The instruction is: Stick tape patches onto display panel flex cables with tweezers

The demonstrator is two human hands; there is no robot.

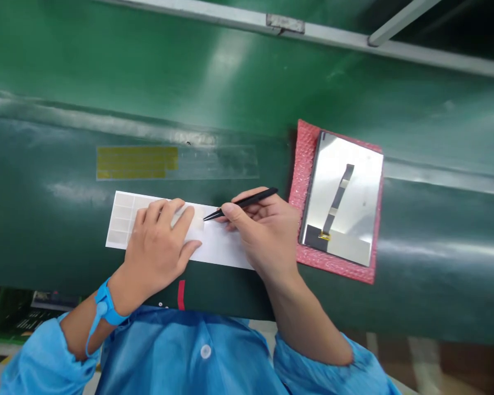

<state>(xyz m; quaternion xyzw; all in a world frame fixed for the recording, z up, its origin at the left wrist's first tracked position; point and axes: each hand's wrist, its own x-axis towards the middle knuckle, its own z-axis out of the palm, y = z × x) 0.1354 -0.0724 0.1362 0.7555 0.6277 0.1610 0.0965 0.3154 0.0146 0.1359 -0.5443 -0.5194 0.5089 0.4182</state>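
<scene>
My spread left hand [157, 241] steadies the sheet [224, 244]; my right hand [271, 236] grips tweezers [255, 198] over it. I'd keep tips shallow.

Black slim pointed tweezers [242, 204]; long white paper strip [226, 244], gridded pale grey; pink bubble-wrap sheet [305, 140]; silvery rectangular panel [361, 192], black at one corner.
</scene>
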